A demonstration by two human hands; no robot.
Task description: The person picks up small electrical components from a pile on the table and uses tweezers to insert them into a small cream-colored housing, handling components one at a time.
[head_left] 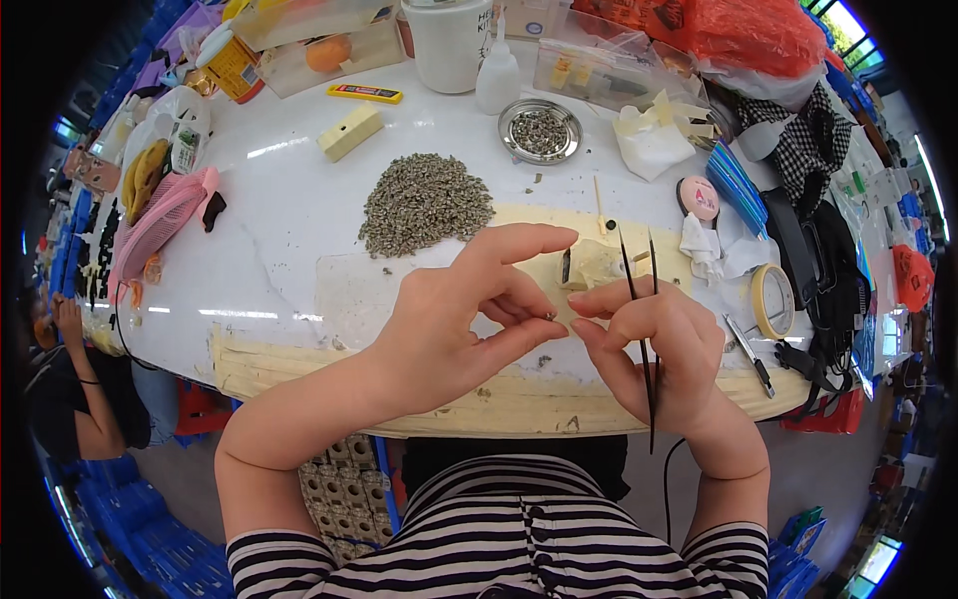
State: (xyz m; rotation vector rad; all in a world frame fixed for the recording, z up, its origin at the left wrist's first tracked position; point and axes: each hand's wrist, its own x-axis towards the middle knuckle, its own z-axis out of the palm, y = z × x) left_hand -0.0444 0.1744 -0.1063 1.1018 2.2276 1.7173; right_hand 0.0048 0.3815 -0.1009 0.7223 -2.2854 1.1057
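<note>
My left hand (439,324) is raised over the near edge of the table, thumb and a fingertip pinching a tiny metallic piece (550,316); its index finger stretches out above. Close beside it, my right hand (664,344) has black tweezers (653,404) tucked between its fingers, their two tips pointing away from me and spread apart. The right thumb and index finger come together near the tiny piece, a small gap away. Just beyond my hands sits a cream-coloured, tape-wrapped block (601,265). A heap of small grey metal parts (427,203) lies farther off to the left.
A round metal dish (506,146) holds more small parts. Behind stand a white squeeze bottle (497,82) and a white bucket (446,50). A tape roll (759,301) and a utility knife (748,354) lie at right. A pink mesh pouch (160,235) is at left.
</note>
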